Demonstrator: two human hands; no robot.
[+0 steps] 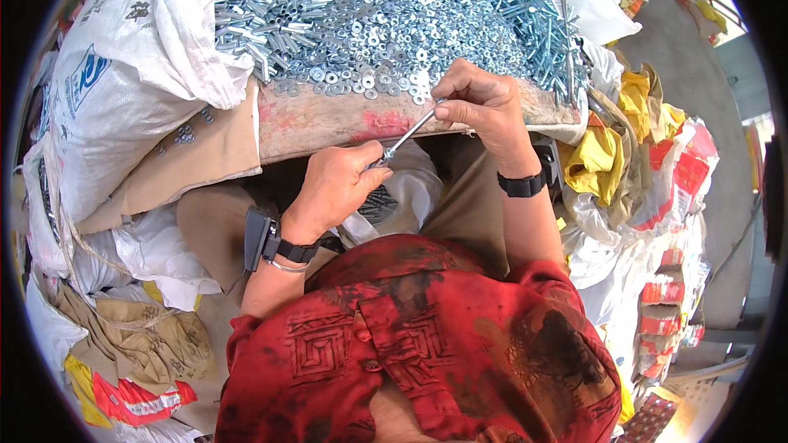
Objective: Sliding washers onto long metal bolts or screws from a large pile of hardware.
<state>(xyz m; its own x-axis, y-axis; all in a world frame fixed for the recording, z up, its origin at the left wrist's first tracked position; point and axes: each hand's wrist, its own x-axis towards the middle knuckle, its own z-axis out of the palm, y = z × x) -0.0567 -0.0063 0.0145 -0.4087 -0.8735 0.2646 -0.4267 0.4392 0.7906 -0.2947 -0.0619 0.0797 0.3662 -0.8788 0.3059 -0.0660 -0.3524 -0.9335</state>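
Observation:
A long thin metal bolt slants between my hands in front of the worktable's wooden edge. My left hand is closed around its lower end, where a wider metal piece shows at the fingers. At the upper end, my right hand pinches with thumb and forefinger; the fingers cover whatever sits at that tip. Just beyond the hands lies a heap of small washers and nuts. Metal sleeves are piled to its left, and long bolts to its right.
A white woven sack leans at the left on a sheet of cardboard. The wooden table edge runs across in front of me. More bolts lie in a white bag below my hands. Yellow cloth and plastic bags crowd the right side.

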